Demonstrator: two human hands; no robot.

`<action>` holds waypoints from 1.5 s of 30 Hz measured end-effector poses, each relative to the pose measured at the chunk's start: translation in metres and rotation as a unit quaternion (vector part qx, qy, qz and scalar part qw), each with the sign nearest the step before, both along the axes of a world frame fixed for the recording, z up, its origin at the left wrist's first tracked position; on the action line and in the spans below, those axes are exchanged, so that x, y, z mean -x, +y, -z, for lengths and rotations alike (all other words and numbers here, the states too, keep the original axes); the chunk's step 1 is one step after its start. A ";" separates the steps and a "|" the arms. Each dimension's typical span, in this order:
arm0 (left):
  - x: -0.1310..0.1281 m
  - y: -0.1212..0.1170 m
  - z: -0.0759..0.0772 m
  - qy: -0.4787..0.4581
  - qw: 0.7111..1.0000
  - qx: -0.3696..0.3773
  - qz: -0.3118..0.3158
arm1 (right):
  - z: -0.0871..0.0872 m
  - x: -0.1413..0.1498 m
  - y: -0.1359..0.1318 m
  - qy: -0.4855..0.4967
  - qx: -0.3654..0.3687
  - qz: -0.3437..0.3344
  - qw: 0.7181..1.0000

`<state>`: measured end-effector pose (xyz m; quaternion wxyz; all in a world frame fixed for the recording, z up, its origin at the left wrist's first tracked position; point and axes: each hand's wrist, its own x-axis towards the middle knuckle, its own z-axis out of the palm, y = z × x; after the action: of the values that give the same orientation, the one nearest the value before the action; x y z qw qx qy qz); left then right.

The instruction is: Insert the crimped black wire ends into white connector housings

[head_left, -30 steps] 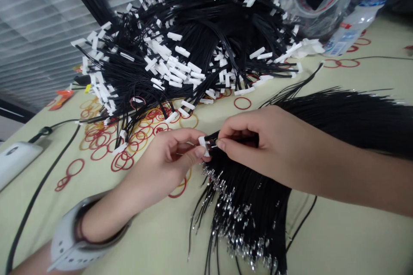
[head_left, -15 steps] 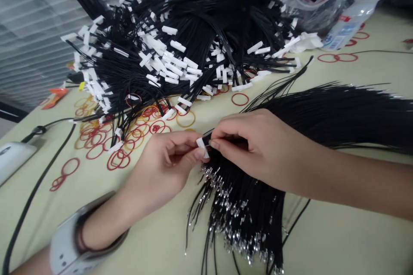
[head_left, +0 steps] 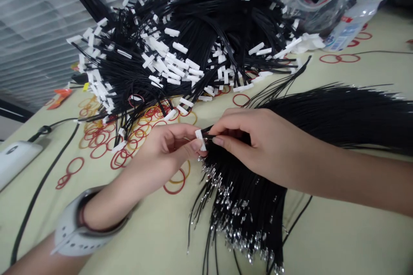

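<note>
Left hand (head_left: 158,159) pinching white plastic connector (head_left: 200,140), right hand (head_left: 258,146) pinching thin black wire (head_left: 209,130), metal-tipped black wire bundle (head_left: 248,210) at six o'clock

Big wire pile (head_left: 187,47) on the table (head_left: 332,232), back centre, behind the hands. Plastic bag (head_left: 322,0) behind the pile, to the right; bottle (head_left: 351,25) just right of the bag. Second wire bundle (head_left: 248,206) lies in front of the pile, running under the right hand (head_left: 258,146) and out to the right. Connector (head_left: 200,140) sits between that hand and the left hand (head_left: 161,154). Rubber bands (head_left: 100,142) lie left of the left hand, partly under the pile. Device (head_left: 16,159) at far left on the table. Window blinds (head_left: 35,30) beyond the table, left.
</note>
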<state>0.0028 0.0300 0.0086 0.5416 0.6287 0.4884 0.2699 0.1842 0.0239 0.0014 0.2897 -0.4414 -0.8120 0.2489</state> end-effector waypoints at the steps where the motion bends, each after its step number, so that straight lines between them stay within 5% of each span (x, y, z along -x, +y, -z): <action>1: 0.001 0.000 0.001 -0.001 1.000 0.001 0.004 | 0.000 0.000 0.001 0.006 0.009 -0.002 1.000; 8: 0.001 0.000 -0.001 -0.021 0.999 0.029 0.010 | 0.004 -0.005 0.007 0.129 0.044 -0.010 0.991; 21: 0.003 0.001 0.000 -0.013 0.998 0.057 0.001 | -0.008 -0.012 0.007 0.145 0.120 -0.025 0.982; 34: 0.000 0.001 0.002 -0.053 0.996 0.067 0.002 | -0.007 -0.010 0.005 0.130 0.114 -0.021 0.985; 45: 0.001 0.000 0.001 -0.057 0.995 0.079 0.002 | -0.007 -0.015 0.011 0.162 0.199 -0.028 0.966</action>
<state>0.0015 0.0304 0.0075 0.6170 0.5687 0.4754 0.2644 0.1988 0.0352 0.0089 0.3166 -0.4214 -0.7002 0.4817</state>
